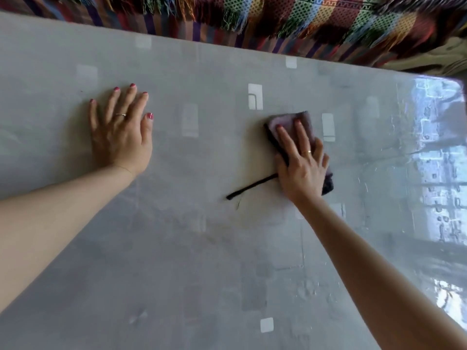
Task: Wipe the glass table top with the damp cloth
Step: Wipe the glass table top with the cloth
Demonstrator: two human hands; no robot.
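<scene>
The glass table top [202,248] fills the view, grey with pale squares showing through it. A folded dark pinkish-purple cloth [290,123] lies flat on the glass right of centre, and a black strip [250,186] of its edging trails out to the left. My right hand [302,162] presses flat on the cloth, fingers spread and pointing away from me. Bare glass on the left bears my left hand [121,135], palm down, fingers apart, holding nothing.
A multicoloured woven throw with fringe [316,24] hangs just beyond the table's far edge. At the right end [437,173] the glass reflects a bright window. The rounded far right corner [458,84] of the table is in view.
</scene>
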